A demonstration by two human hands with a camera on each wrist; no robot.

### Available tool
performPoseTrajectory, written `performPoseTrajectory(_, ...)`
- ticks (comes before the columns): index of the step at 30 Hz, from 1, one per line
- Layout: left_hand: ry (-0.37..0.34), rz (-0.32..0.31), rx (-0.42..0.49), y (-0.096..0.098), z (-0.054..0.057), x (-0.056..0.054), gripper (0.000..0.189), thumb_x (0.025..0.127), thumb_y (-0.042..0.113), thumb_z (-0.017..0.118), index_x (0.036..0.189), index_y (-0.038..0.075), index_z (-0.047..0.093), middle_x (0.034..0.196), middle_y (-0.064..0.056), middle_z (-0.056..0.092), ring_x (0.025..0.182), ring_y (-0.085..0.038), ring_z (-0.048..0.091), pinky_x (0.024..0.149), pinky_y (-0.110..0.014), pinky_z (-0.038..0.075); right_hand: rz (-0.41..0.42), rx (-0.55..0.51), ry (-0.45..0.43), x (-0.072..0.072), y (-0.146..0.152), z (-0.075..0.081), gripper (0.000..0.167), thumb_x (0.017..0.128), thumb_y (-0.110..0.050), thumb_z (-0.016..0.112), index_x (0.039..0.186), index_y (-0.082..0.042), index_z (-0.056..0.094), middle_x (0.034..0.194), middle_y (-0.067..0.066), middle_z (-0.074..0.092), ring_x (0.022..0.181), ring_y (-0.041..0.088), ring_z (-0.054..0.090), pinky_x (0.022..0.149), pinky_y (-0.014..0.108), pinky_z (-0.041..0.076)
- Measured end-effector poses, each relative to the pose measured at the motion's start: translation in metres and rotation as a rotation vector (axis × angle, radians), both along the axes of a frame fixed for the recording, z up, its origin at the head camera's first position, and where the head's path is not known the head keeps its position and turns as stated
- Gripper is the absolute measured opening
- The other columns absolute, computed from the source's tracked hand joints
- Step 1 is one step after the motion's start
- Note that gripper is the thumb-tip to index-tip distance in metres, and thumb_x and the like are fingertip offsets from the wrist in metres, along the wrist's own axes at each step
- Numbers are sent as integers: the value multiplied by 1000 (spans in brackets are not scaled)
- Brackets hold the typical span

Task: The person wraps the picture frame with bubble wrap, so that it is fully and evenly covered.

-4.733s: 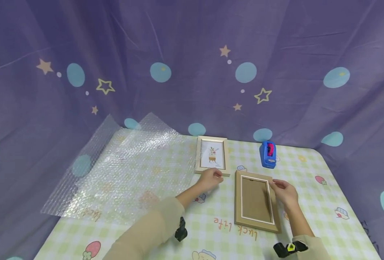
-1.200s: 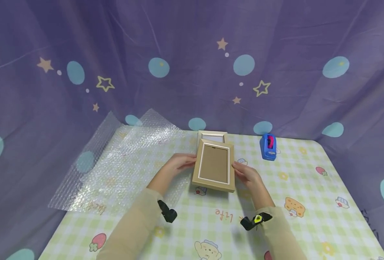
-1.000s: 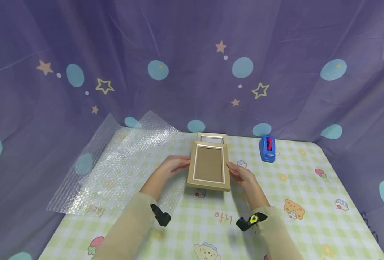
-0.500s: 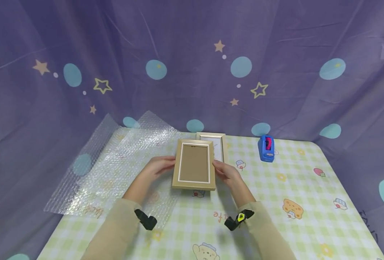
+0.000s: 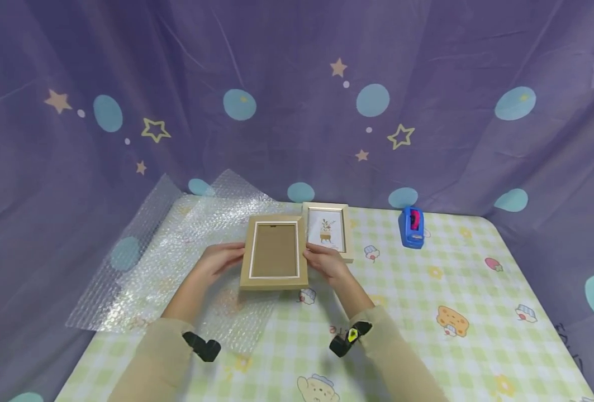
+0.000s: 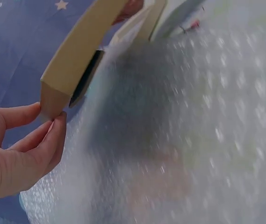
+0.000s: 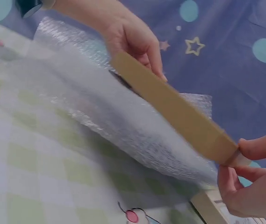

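Note:
Both hands hold a gold picture frame with a white inner border and a brown middle. My left hand pinches its left edge between thumb and fingers; my right hand grips the opposite edge the same way. The wrist views show the frame raised over a sheet of clear bubble wrap, with a dark strip along its underside. Behind my right hand lies a second picture frame, with a potted-plant picture, partly covered by the hand and the held frame.
The bubble wrap's far and left edges stand up against the purple curtain. A blue tape dispenser with pink tape stands at the back right. A green checked cloth covers the table.
Both hands took the gold frame from the right side of the table, lifted it across the second frame, and carried it left over the bubble wrap. The second frame's picture shows again.

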State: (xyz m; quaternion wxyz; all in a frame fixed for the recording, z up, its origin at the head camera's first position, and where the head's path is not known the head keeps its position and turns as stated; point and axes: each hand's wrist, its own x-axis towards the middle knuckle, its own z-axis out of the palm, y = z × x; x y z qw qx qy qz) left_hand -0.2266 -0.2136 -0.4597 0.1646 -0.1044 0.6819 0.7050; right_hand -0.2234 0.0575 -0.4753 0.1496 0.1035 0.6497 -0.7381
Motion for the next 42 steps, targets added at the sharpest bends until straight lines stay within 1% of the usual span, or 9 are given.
performPoseTrajectory(3,-6,18,-39,-10,-2,3,50,92,4,60,136,-14,41,132,-22,57,81,1,68,86,-16,56,16,64,63,-1,-11,-1,40,92,-6,61,129,6,56,131,24,59,104,23,68,105,39,49)
performPoseTrajectory(5,-15,31,-66,-17,-4,6,50,93,6,59,136,-12,42,127,-17,63,80,3,67,86,-15,55,34,122,106,-1,-19,-3,39,91,-8,63,128,4,57,130,23,60,114,30,64,107,41,47)
performPoseTrajectory(9,-7,84,-56,-30,-10,10,51,93,6,60,137,-12,41,104,0,73,78,4,67,83,-13,56,73,202,174,-1,-35,-6,39,90,-8,64,127,2,59,127,21,62,117,34,62,107,40,47)
performPoseTrajectory(13,13,155,-27,-42,-14,13,52,93,3,58,138,-15,38,80,17,68,75,5,67,77,-10,56,104,208,220,-1,-53,-7,40,88,-4,64,127,3,58,125,23,63,116,34,63,101,35,52)
performPoseTrajectory(19,21,229,-33,-56,-18,15,53,93,1,56,138,-17,35,74,20,65,72,7,65,74,-9,55,143,158,247,-4,-75,-16,46,87,1,61,132,4,54,128,25,61,122,36,59,100,34,53)
performPoseTrajectory(22,25,241,-60,-59,-20,15,53,92,3,59,137,-16,38,74,21,64,72,7,64,75,-9,55,162,119,252,-5,-79,-18,50,85,6,59,134,6,50,131,27,57,125,39,55,102,38,51)
performPoseTrajectory(30,15,249,-99,-62,-24,11,56,92,5,61,139,-13,38,74,22,63,72,9,62,73,-8,54,220,60,254,0,-82,-4,56,83,15,53,137,13,41,135,35,50,125,46,53,102,40,51)
performPoseTrajectory(38,21,255,-111,-62,-29,6,55,92,3,59,140,-13,37,76,21,62,72,10,61,72,-7,53,193,81,268,-13,-90,-28,58,80,16,52,138,9,44,134,31,53,124,41,55,101,36,52)
performPoseTrajectory(42,18,247,-188,-61,-32,5,53,91,4,61,138,-10,42,81,18,65,71,11,59,71,-7,51,199,104,271,-17,-89,-36,59,80,16,53,138,9,43,135,30,53,126,40,54,103,37,50)
